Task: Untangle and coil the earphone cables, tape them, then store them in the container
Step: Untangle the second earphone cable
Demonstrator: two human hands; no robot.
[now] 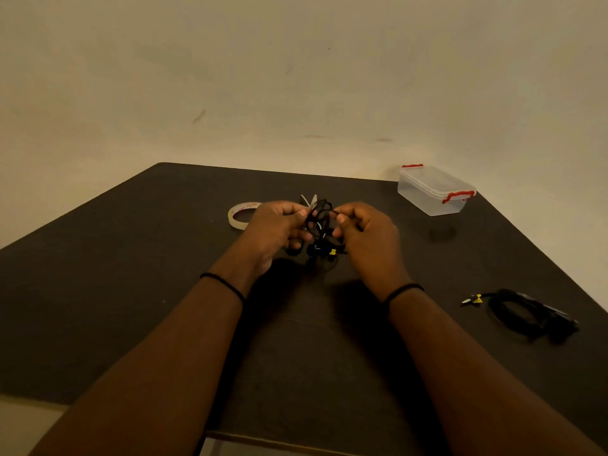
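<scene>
A tangled bundle of black earphone cable [318, 225] hangs between my two hands above the middle of the dark table [131, 291]. My left hand [276, 228] pinches the bundle's left side. My right hand [365, 232] pinches a loop at its upper right. An earbud and a small yellow tag dangle below the bundle. A second black earphone cable [523, 311], coiled, lies on the table at the right, its plug pointing left. A roll of clear tape [238, 216] lies flat just left of my left hand. The clear container [431, 190] with red clips stands closed at the back right.
White-handled scissors [309, 199] lie behind the bundle, mostly hidden by my hands. A plain wall rises behind the table. The table's near edge runs under my forearms, and its right edge passes close to the coiled cable.
</scene>
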